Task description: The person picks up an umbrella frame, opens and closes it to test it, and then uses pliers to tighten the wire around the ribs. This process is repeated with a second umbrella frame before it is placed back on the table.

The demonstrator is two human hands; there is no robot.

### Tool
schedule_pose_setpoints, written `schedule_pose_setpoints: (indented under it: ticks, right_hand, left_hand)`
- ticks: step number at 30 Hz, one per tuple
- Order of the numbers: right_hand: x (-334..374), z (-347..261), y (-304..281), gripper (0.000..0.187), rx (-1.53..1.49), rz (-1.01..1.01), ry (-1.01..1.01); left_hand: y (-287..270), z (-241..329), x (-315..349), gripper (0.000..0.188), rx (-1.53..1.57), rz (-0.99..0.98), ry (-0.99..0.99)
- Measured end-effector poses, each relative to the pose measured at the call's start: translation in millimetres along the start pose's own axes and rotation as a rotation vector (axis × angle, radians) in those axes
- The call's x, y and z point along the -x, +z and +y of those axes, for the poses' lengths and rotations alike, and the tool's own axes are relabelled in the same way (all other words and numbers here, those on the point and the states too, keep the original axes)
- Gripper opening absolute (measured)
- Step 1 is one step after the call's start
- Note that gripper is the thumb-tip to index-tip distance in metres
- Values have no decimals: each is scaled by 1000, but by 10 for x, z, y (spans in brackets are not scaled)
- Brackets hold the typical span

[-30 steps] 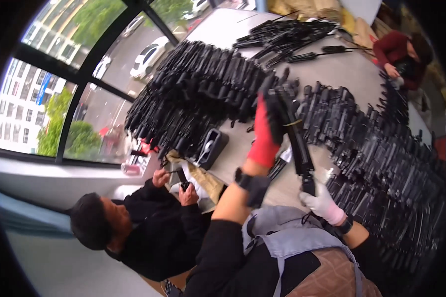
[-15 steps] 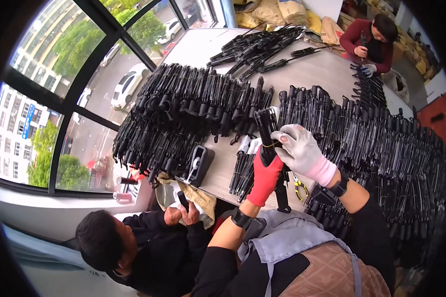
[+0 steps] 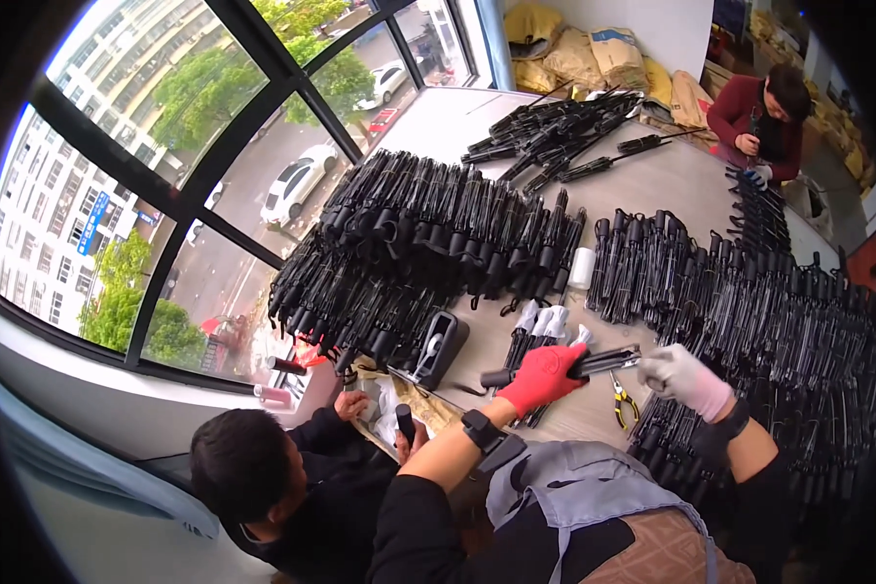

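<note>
My left hand (image 3: pixel 543 376), in a red glove, grips a long black folded rod-like piece (image 3: pixel 565 368) that lies crosswise just above the table (image 3: pixel 652 180). My right hand (image 3: pixel 684 378), in a whitish glove, is at the piece's right end, fingers curled near its tip. Beneath the hands lies a small row of black pieces with white ends (image 3: pixel 538 331). Yellow-handled pliers (image 3: pixel 621 401) rest on the table between my hands.
Large heaps of black pieces (image 3: pixel 428 243) cover the table, with more on the right (image 3: pixel 749 302). A black tape dispenser (image 3: pixel 438 348) stands near the front edge. One person (image 3: pixel 263 487) sits low at my left; another person (image 3: pixel 764 117) works at the far corner. Windows run along the left.
My left hand has come down from holding the black piece upright to holding it level over the table. My right hand moved from the middle of the piece out to its right end.
</note>
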State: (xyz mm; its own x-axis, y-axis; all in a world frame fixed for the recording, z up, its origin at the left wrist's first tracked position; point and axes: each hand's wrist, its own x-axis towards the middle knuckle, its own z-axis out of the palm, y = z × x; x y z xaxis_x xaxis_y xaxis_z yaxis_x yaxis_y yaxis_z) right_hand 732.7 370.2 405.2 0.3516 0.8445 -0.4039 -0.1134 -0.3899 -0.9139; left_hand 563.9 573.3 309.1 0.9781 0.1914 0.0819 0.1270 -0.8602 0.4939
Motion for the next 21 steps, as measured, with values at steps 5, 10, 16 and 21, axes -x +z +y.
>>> schedule_pose_setpoints:
  ticks: [5,10,16,21]
  right_hand:
    - [409,195,-413,33,-1211,-27,-411]
    - [60,217,497,44,-1021,180,58]
    - [201,270,331,46,-341,52,-243]
    - [169,63,228,48,632,654,-517]
  left_hand:
    - [-128,80,-197,38,1441,-283,-262]
    - [-477,416,-874,39,2097,-229,127]
    - [-396,897,-1110,45,2165,165,-105]
    - [-453,1258,-1159,44,2031,307,-105]
